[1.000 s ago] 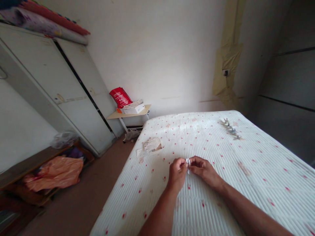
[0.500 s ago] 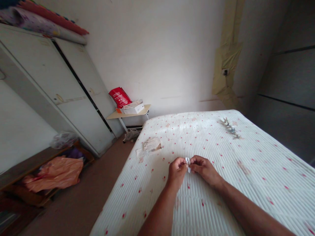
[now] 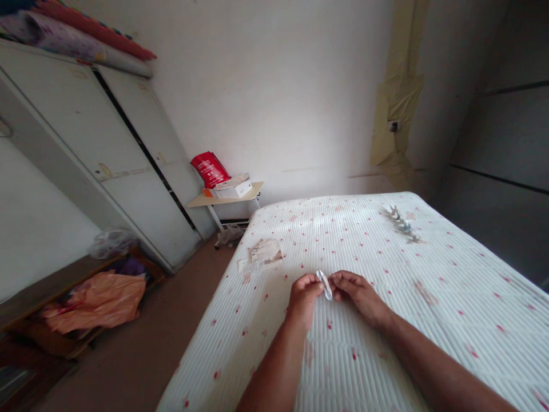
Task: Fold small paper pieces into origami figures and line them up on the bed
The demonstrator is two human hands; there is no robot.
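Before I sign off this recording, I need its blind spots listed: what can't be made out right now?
Head view:
Pale strip: too small to identify; the left hand covers part of it.
Right hand: too little detail to tell whether it touches the strip.
Printed papers: lettering too small to read.
Cluster on the bed, far right: too blurred to identify.
Rolls on the cabinet: cut off by the left edge.

Open mattress (image 3: 338, 249) stretches between two obstacles: paper scraps (image 3: 266, 252) and a row of small pieces (image 3: 404, 227).
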